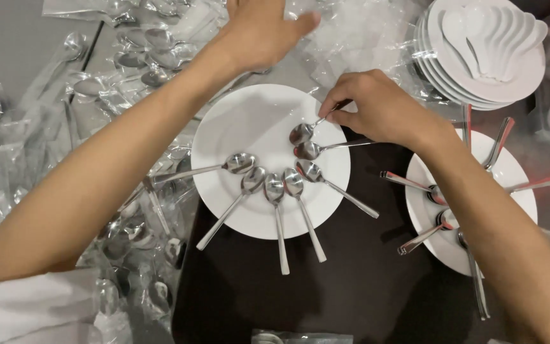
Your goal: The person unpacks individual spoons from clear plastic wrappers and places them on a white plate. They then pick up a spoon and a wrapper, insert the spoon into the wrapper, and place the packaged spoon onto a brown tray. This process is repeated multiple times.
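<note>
A white plate (249, 121) lies in the middle with several steel spoons fanned out on it, bowls inward and handles pointing outward. My right hand (377, 108) pinches the handle of one small spoon (302, 132) and holds its bowl on the plate's right side. My left hand (262, 32) reaches over the far rim of the plate onto clear plastic wrappers (358, 38), fingers spread, with nothing visibly gripped.
A second white plate (517, 172) with several spoons sits at the right under my forearm. A stack of white plates (440, 64) topped with white ceramic spoons (498, 38) stands at the back right. Plastic-wrapped spoons (128, 57) cover the left side.
</note>
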